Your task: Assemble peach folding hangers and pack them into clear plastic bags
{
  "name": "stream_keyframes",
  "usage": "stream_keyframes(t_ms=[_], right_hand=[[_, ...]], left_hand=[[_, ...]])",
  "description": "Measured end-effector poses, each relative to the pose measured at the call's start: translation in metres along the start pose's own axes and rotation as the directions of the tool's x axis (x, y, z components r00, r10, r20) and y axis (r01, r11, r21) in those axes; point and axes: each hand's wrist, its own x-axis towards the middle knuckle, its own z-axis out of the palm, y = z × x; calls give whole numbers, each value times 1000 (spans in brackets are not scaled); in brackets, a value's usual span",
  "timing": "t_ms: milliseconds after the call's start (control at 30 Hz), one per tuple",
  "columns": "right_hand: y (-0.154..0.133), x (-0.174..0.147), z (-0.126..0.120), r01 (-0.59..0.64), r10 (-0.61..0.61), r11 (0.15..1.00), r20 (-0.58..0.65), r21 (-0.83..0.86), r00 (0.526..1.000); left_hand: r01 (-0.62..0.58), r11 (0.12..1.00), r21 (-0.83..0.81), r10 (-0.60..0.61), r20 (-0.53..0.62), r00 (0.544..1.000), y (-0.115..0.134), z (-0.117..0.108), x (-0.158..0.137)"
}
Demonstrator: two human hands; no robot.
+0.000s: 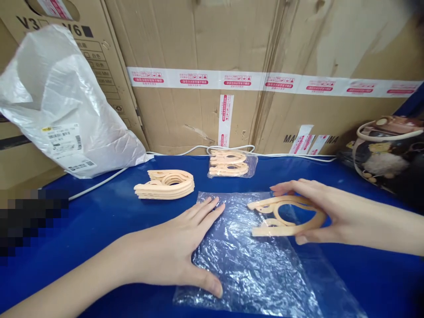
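A clear, crinkled plastic bag (251,265) lies flat on the blue tabletop in front of me. My left hand (180,247) rests on its left part, fingers spread and thumb apart. Above the bag's upper right, my right hand (318,212) grips a folded beige plastic hanger (281,229) by its rounded end, thumb below and fingers above. The hanger's two free ends point left. Beyond my left hand sits a stack of similar folded hangers (165,191). More folded hangers (229,163) lie wrapped in clear plastic at the back.
Large cardboard boxes (198,115) with printed tape stand along the back edge of the blue table (109,212). A white plastic parcel (69,110) with a label leans at the left. A white cable (185,151) runs along the back. A dark decorated bag (386,152) stands at the right.
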Motion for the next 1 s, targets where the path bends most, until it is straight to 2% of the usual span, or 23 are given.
stream_keyframes(t_ms=[67, 200, 333, 400, 467, 633, 867, 1000], right_hand=[[-8, 8, 12, -3, 2, 999, 10, 41, 1000], [-15, 21, 28, 100, -101, 994, -10, -48, 995], [-1, 18, 26, 104, -116, 983, -69, -153, 991], [11, 14, 21, 73, -87, 986, -90, -150, 992], [20, 12, 19, 62, -70, 992, -79, -110, 994], [12, 24, 28, 64, -65, 998, -58, -5, 996], [-12, 36, 49, 83, -69, 994, -182, 68, 981], [-13, 36, 55, 91, -74, 994, -236, 60, 969]], left_hand=[[-3, 1000, -23, 3, -12, 1000, 3, 4, 2], [-37, 998, -45, 34, -51, 998, 8, 8, 2], [-245, 969, -42, 243, -55, 968, 21, 6, -5], [-353, 935, -36, 353, -24, 935, 31, 4, -10], [-396, 918, -25, 396, -18, 918, 39, 3, -12], [-399, 917, -9, 399, 19, 917, 49, 2, -8], [-371, 928, 27, 366, 119, 923, 49, 0, -8], [-372, 928, 16, 368, 107, 924, 46, 1, -8]])
